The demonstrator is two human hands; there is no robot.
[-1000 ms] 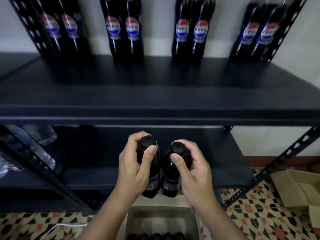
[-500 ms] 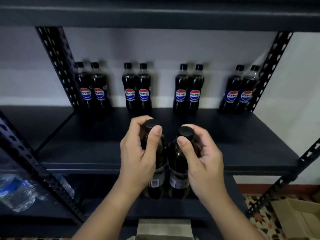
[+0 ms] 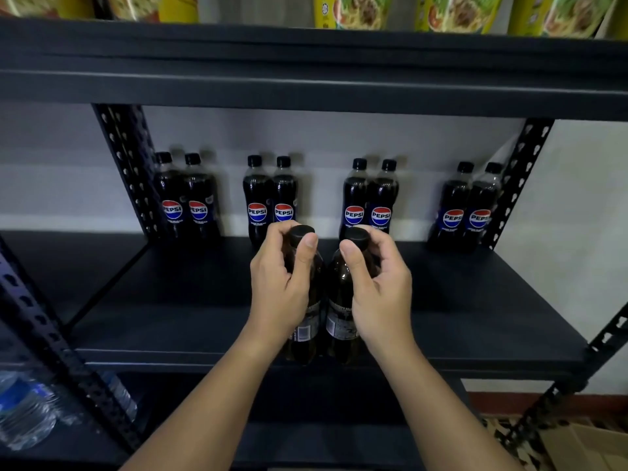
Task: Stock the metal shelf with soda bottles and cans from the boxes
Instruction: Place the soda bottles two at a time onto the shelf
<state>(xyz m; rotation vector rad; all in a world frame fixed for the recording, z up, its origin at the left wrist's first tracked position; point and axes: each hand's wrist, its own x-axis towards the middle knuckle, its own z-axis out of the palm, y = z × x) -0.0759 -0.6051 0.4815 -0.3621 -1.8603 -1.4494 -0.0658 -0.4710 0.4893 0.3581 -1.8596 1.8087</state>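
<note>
My left hand [image 3: 277,287] grips a dark soda bottle [image 3: 304,331] near its neck, and my right hand [image 3: 382,290] grips a second dark bottle [image 3: 339,321] beside it. Both bottles are upright, side by side, touching, with black caps. They are over the front half of the black metal shelf board [image 3: 170,300]. Whether their bases touch the board I cannot tell. Along the back of that shelf stand several Pepsi bottles [image 3: 256,198] in pairs, labels facing me.
An upper shelf board [image 3: 306,73] carries yellow snack packs [image 3: 353,10]. Perforated black posts [image 3: 132,171] stand at the left and right back corners. Water bottles [image 3: 23,409] lie lower left. A cardboard box [image 3: 588,447] sits on the floor at lower right.
Both hands have lifted the two bottles from above the box up to the shelf with the Pepsi row and moved them forward over it. My view has tilted upward.
</note>
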